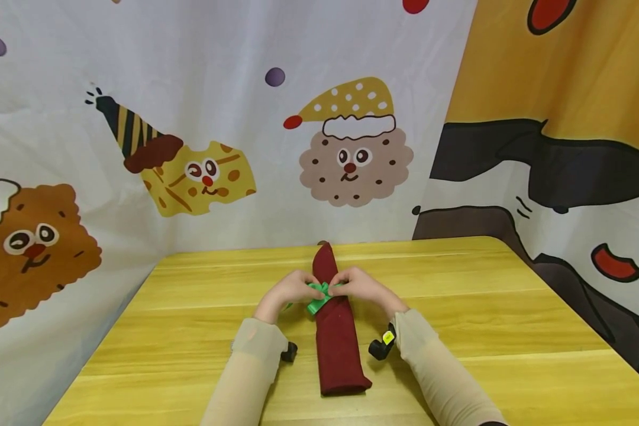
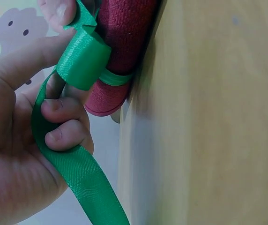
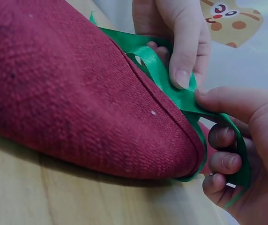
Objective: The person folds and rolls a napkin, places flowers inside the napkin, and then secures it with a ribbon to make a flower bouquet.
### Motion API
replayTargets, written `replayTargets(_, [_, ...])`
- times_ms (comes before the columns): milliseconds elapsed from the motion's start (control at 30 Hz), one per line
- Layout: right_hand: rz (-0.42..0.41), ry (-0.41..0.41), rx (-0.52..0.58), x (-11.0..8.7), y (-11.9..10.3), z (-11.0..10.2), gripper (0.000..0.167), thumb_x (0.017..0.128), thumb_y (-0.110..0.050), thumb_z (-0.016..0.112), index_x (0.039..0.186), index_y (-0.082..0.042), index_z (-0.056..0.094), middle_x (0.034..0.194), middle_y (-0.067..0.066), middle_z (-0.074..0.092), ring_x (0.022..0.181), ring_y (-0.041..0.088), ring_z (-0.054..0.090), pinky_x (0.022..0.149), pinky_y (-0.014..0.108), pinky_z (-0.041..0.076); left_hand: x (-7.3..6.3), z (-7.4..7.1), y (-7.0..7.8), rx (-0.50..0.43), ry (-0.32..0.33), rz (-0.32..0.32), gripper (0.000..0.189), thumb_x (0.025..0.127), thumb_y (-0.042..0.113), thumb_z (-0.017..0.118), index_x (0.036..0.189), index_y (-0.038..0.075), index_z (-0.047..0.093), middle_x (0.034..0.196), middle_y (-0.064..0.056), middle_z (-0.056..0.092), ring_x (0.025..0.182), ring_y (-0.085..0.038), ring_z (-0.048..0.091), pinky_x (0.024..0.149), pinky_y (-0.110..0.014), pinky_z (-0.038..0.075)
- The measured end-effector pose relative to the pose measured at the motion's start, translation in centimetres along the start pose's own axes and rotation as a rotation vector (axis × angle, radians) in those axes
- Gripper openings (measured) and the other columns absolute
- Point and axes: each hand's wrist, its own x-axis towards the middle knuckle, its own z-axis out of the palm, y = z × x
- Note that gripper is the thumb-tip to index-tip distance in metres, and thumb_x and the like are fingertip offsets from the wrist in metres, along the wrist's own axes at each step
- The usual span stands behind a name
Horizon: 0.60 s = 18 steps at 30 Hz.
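A long dark red cloth roll point(image 1: 341, 349) lies lengthwise on the table, with a green ribbon point(image 1: 317, 305) tied around its upper part. My left hand point(image 1: 296, 287) pinches the ribbon from the left side. In the left wrist view, a ribbon loop point(image 2: 85, 58) stands by its index finger, and a ribbon tail point(image 2: 94, 187) runs through its curled fingers and hangs past the palm. From the right, my right hand point(image 1: 363, 285) pinches the ribbon at the crossing; the right wrist view shows another tail point(image 3: 241, 164) behind its curled fingers. Both hands' fingertips nearly meet over the roll.
The wood-grain table point(image 1: 191, 343) extends on both sides of the roll. Behind it hangs a white curtain point(image 1: 234, 35) printed with cartoon food faces. A small round brownish thing point(image 1: 322, 242) shows at the roll's far end. Dark wrist cameras point(image 1: 381, 344) sit below the hands.
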Motion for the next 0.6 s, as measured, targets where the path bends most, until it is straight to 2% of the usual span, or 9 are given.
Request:
replayTargets(233, [0.003,0.004,0.013,0.1,-0.1,0.0,0.014,0.091,-0.016,0.068,0.094,-0.004,0.074,0.091,0.006,0.070,0.074,0.012,0.053,0.069,0.029,0.044,0.0,-0.1,0.0,0.003,0.000,0.007,0.008,0.087,0.014,0.073,0.087,0.006,0.072,0.078,-0.005,0.064,0.068,-0.023,0.057,0.061,-0.032,0.047])
replayTargets(600, [0.034,0.066,0.036,-0.6,0.8,-1.4,0.013,0.090,-0.014,0.066,0.094,-0.005,0.075,0.089,0.001,0.070,0.084,0.016,0.059,0.077,0.034,0.048,0.1,-0.2,-0.3,0.026,0.009,0.009,0.010,0.086,0.015,0.074,0.091,0.006,0.073,0.085,-0.003,0.065,0.073,-0.022,0.057,0.064,-0.033,0.048])
